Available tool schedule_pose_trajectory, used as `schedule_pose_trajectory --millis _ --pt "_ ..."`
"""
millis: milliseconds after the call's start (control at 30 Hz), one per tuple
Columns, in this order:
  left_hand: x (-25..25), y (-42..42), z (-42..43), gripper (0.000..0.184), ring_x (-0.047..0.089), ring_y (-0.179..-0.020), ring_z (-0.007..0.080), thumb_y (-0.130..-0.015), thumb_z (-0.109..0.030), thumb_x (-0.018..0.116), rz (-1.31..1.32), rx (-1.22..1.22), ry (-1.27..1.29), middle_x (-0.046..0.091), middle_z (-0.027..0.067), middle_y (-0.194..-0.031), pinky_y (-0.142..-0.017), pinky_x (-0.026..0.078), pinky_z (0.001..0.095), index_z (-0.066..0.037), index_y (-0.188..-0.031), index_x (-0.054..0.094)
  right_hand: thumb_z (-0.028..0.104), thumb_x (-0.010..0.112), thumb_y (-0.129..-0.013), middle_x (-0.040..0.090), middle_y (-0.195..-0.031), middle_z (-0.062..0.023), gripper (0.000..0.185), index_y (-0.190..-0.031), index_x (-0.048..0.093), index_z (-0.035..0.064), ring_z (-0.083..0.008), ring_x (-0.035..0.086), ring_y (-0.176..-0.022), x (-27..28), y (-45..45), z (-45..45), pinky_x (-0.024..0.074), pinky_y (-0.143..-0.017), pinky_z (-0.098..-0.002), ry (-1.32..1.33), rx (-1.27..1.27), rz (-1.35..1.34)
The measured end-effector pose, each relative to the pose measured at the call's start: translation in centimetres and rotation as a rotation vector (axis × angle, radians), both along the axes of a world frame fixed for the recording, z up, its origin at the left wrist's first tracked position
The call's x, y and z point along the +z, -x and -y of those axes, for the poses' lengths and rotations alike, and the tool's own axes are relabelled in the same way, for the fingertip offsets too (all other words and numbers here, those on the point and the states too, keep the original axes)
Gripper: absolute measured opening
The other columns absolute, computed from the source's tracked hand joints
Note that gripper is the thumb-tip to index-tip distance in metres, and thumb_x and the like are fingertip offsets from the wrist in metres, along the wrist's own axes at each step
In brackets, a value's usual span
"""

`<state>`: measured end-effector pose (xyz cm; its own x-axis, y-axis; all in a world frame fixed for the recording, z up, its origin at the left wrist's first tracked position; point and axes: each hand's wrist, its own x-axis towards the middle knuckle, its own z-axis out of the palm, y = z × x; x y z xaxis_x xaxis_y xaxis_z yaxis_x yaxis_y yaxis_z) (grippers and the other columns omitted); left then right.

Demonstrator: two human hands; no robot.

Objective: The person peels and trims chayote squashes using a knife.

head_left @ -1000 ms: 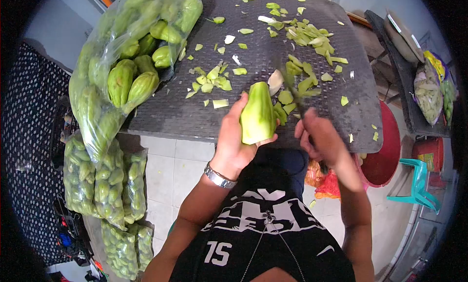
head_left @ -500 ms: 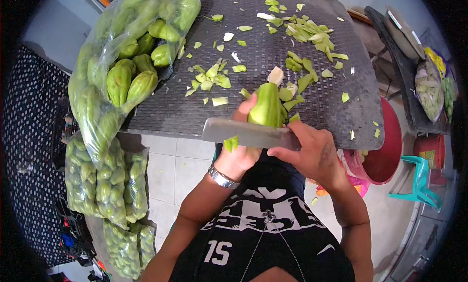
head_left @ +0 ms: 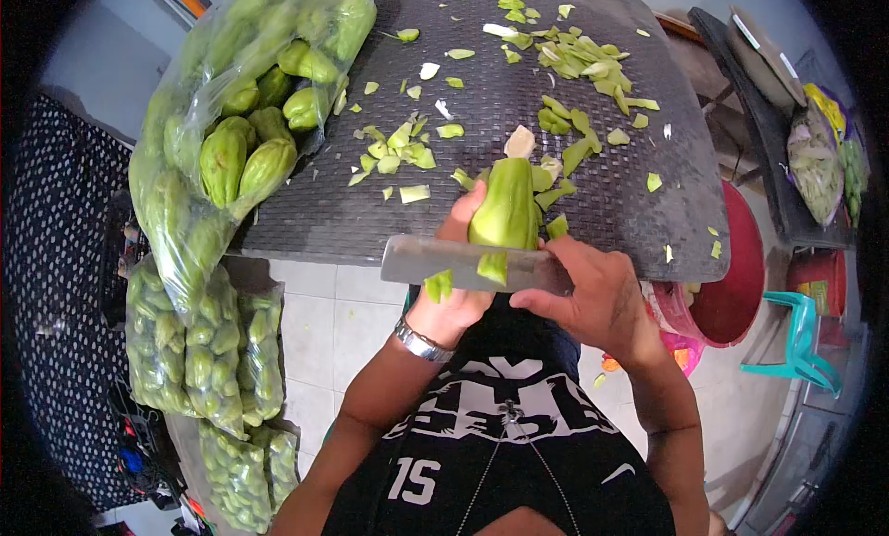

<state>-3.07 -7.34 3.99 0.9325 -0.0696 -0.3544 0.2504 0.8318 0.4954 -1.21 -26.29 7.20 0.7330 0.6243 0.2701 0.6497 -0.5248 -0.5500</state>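
A pale green chayote (head_left: 505, 203) is held over the near edge of the table by my left hand (head_left: 461, 300), its fingers wrapped round the fruit from the left and below. In my right hand (head_left: 593, 291) is a broad-bladed knife (head_left: 435, 263), its blade lying crosswise over the chayote's near end and over part of my left hand. Two bits of green peel (head_left: 492, 268) cling to the blade. Just beyond the chayote lie a whitish cut piece (head_left: 519, 142) and several peel strips (head_left: 580, 147).
A large clear bag of chayotes (head_left: 227, 156) lies on the left of the dark woven table (head_left: 315, 221). Fuller bags (head_left: 208, 342) stand on the floor below it. Peel heaps (head_left: 588, 59) are scattered on the tabletop. A red tub (head_left: 741, 268) and teal stool (head_left: 798, 346) are at right.
A second piece of peel now sits on the blade near its middle. The knife and both hands have barely shifted.
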Motion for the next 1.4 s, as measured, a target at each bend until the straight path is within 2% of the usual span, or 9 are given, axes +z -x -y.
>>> schedule_pose_trajectory --millis 467,667,767,867,967,1067,1200,1300,1400 --pt "0.1 0.9 0.3 0.055 0.069 -0.111 0.0237 -0.104 -0.051 0.055 0.01 0.043 -0.06 0.071 0.0111 -0.123 -0.101 0.053 0.041 -0.006 -0.136 0.062 0.06 0.078 -0.083 0.066 -0.075 -0.0167 0.06 -0.09 0.057 0.0041 -0.0396 0.07 -0.069 -0.1 -1.0 0.6 0.0534 -0.058 -0.0478 0.037 -0.026 -0.019" --pt "-0.7 1.3 -1.3 0.05 0.074 -0.092 0.0243 -0.104 -0.047 0.056 0.117 -0.1 -0.001 0.072 0.0108 -0.112 -0.067 0.061 0.0406 -0.005 -0.132 0.061 0.06 0.078 -0.083 0.067 -0.075 -0.0179 0.061 -0.089 0.057 0.0037 -0.0412 0.069 -0.071 -0.6 -2.1 0.9 0.0537 -0.06 -0.0484 0.032 -0.034 0.016" --pt "-0.5 1.5 -0.8 0.051 0.074 -0.082 0.027 -0.106 -0.048 0.052 -0.019 -0.011 0.003 0.072 0.0119 -0.104 -0.052 0.057 0.0396 -0.004 -0.129 0.059 0.057 0.078 -0.084 0.067 -0.075 -0.0196 0.058 -0.09 0.059 0.0027 -0.0439 0.069 -0.072 -0.8 -2.6 1.0 0.0533 -0.061 -0.0487 0.02 -0.079 0.033" --pt "0.9 1.7 -0.9 0.051 0.074 -0.081 0.0285 -0.106 -0.05 0.049 0.003 -0.096 -0.076 0.072 0.0114 -0.102 -0.052 0.056 0.0383 -0.005 -0.129 0.059 0.055 0.077 -0.088 0.066 -0.075 -0.0232 0.056 -0.091 0.063 0.0004 -0.0475 0.067 -0.076 -0.3 -4.3 2.3 0.0527 -0.062 -0.0489 0.087 -0.209 -0.187" --pt "1.0 1.3 -0.9 0.056 0.073 -0.083 0.0336 -0.107 -0.052 0.043 -0.051 -0.109 -0.119 0.071 0.0136 -0.104 -0.049 0.053 0.0382 -0.006 -0.135 0.057 0.063 0.066 -0.094 0.065 -0.068 -0.0208 0.065 -0.089 0.064 -0.0024 -0.0401 0.068 -0.065 -1.8 -6.3 3.7 0.0514 -0.06 -0.0461 0.107 -0.366 -0.189" --pt "0.8 1.5 -1.1 0.057 0.073 -0.085 0.0339 -0.107 -0.052 0.044 -0.079 -0.102 -0.04 0.07 0.014 -0.109 -0.05 0.054 0.0391 -0.005 -0.136 0.057 0.074 0.052 -0.097 0.062 -0.062 -0.0116 0.078 -0.087 0.066 -0.0016 -0.0237 0.058 -0.047 -1.8 -9.5 5.7 0.047 -0.048 -0.0389 0.026 -0.619 -0.731" --pt "0.5 1.3 -1.5 0.048 0.071 -0.096 0.0322 -0.1 -0.032 0.058 -0.04 -0.07 -0.077 0.068 0.015 -0.12 -0.063 0.058 0.0397 -0.004 -0.139 0.055 0.082 0.04 -0.096 0.052 -0.056 0.0007 0.083 -0.087 0.068 0.0041 -0.0089 0.037 -0.038 0.0 -8.2 5.6 0.0289 -0.031 -0.0245 -0.414 -0.397 -1.42" --pt "0.1 1.4 -1.5 0.054 0.07 -0.102 0.0296 -0.09 -0.011 0.068 0.069 -0.083 -0.197 0.066 0.014 -0.123 -0.072 0.059 0.0393 -0.003 -0.141 0.052 0.082 0.037 -0.097 0.051 -0.055 0.0016 0.085 -0.087 0.068 0.0036 -0.0083 0.041 -0.039 -0.2 -5.8 3.8 0.0319 -0.033 -0.0261 -0.32 -0.275 -1.411" --pt "-0.4 1.8 -1.9 0.07 0.069 -0.102 0.0274 -0.082 0.002 0.074 0.104 -0.123 -0.2 0.064 0.0122 -0.12 -0.074 0.057 0.0381 -0.005 -0.146 0.046 0.073 0.047 -0.099 0.065 -0.062 -0.0069 0.072 -0.091 0.067 0.0045 -0.0239 0.065 -0.053 -0.8 -3.0 1.6 0.0482 -0.045 -0.034 -0.073 -0.135 -0.599"
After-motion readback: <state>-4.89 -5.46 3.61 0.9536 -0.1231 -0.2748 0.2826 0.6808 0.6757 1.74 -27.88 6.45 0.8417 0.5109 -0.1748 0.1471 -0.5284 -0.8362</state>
